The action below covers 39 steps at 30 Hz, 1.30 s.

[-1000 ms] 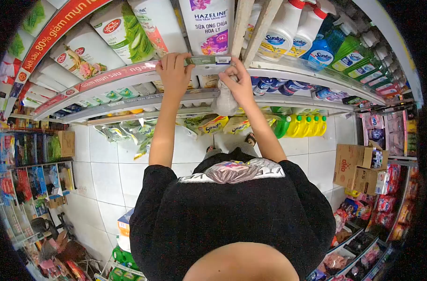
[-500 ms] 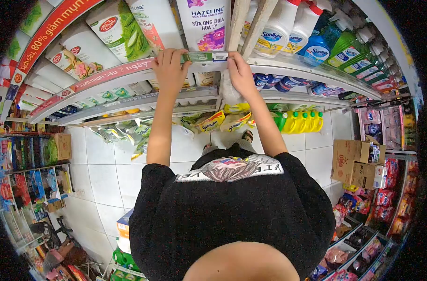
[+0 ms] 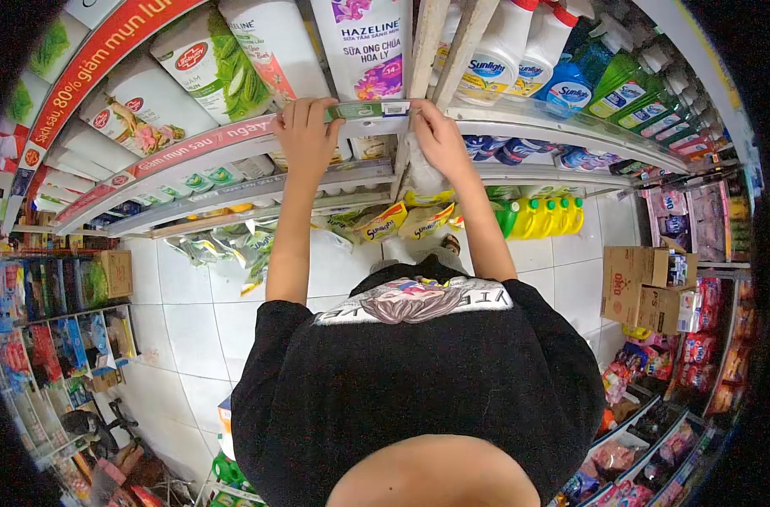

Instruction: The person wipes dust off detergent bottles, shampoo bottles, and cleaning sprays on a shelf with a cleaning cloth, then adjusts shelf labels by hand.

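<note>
On the front edge of the upper shelf runs a label strip point(image 3: 366, 111), green and white with a small barcode tag at its right end. My left hand point(image 3: 305, 135) curls its fingers over the shelf edge at the strip's left end, beside a pink promotional band point(image 3: 191, 144). At the other end, by the upright post, my right hand point(image 3: 440, 144) has its fingers bent against the strip; the fingertips are partly hidden. Just behind the strip stands a white and purple Hazeline bottle point(image 3: 370, 51), with a Lifebuoy bottle point(image 3: 207, 68) farther left.
Sunlight bottles point(image 3: 491, 59) fill the shelf right of the post. Below hang yellow Sunlight pouches point(image 3: 383, 221), and yellow jugs point(image 3: 550, 218) stand on the floor. Cardboard boxes point(image 3: 634, 283) are at the right, and stocked racks point(image 3: 55, 329) line the left.
Both hands stay at the same label strip, with little finger movement. The view has shifted slightly, and my left hand appears a little lower in it.
</note>
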Each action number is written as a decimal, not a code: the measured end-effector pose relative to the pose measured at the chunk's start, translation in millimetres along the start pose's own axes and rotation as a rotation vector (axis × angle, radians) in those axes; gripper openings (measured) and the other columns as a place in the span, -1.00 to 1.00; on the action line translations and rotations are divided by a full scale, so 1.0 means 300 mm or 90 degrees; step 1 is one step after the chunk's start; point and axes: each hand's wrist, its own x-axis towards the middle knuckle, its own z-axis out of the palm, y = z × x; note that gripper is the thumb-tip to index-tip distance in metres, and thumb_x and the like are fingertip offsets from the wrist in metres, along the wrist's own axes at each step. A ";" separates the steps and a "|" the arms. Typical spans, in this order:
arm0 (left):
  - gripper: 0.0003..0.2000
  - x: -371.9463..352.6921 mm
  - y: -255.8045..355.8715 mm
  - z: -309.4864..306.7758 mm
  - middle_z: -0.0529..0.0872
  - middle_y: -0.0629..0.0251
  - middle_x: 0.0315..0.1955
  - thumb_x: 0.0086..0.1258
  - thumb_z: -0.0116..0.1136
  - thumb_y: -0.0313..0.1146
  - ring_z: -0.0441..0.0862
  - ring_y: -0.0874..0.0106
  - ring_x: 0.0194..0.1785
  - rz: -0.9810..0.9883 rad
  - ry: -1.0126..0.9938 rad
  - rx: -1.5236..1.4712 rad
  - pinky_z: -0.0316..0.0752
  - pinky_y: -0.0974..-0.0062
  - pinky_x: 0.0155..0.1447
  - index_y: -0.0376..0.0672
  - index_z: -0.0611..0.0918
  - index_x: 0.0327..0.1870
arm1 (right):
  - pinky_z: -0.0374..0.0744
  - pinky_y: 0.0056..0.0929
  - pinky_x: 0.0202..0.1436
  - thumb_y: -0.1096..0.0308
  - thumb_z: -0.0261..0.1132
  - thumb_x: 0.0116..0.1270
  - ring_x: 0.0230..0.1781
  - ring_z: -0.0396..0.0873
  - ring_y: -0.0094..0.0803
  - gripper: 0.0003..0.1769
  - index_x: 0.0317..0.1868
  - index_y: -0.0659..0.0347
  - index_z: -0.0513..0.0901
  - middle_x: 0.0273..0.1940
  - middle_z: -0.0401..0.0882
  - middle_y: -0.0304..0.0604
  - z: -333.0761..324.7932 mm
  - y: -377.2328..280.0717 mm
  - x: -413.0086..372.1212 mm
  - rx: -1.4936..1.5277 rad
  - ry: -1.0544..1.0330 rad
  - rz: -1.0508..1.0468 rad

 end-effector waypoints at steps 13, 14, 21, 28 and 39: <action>-0.72 0.001 0.003 0.009 0.41 0.47 -0.43 -0.23 0.18 -0.29 0.31 0.44 -0.25 0.023 0.046 -0.022 0.04 0.33 -0.20 0.05 0.47 -0.40 | 0.33 -0.59 -0.14 0.45 0.08 0.09 -0.20 0.34 -0.54 -0.51 0.07 0.23 0.19 -0.10 0.34 -0.23 0.031 -0.017 -0.019 0.453 -0.132 0.078; -0.72 -0.001 0.002 0.010 0.41 0.47 -0.43 -0.23 0.19 -0.29 0.31 0.44 -0.24 0.022 0.050 -0.021 0.04 0.33 -0.19 0.04 0.47 -0.40 | 0.32 -0.59 -0.11 0.43 0.10 0.08 -0.17 0.33 -0.52 -0.49 0.07 0.25 0.19 -0.09 0.34 -0.20 0.027 -0.027 -0.012 0.436 -0.143 0.114; -0.70 -0.001 -0.002 0.016 0.41 0.47 -0.44 -0.25 0.21 -0.29 0.31 0.45 -0.24 0.016 0.052 -0.038 0.02 0.34 -0.19 0.02 0.46 -0.40 | 0.32 -0.66 -0.18 0.40 0.16 0.04 -0.27 0.38 -0.59 -0.43 0.07 0.34 0.17 -0.25 0.44 -0.18 -0.020 -0.013 0.004 0.313 -0.147 0.169; -0.69 -0.001 0.000 0.010 0.40 0.47 -0.44 -0.27 0.22 -0.31 0.30 0.45 -0.25 0.016 0.064 -0.035 0.02 0.35 -0.19 0.01 0.46 -0.39 | 0.33 -0.66 -0.21 0.40 0.15 0.06 -0.32 0.38 -0.61 -0.51 0.02 0.33 0.26 -0.32 0.47 -0.22 -0.006 0.017 -0.010 0.381 -0.122 0.174; -0.65 0.003 0.002 0.010 0.41 0.46 -0.41 -0.28 0.23 -0.31 0.30 0.43 -0.21 0.007 0.044 -0.053 0.04 0.35 -0.16 0.03 0.46 -0.36 | 0.30 -0.75 -0.30 0.38 0.11 0.09 -0.39 0.35 -0.68 -0.59 0.00 0.16 0.34 -0.36 0.44 -0.35 -0.003 0.027 -0.061 0.451 -0.056 0.157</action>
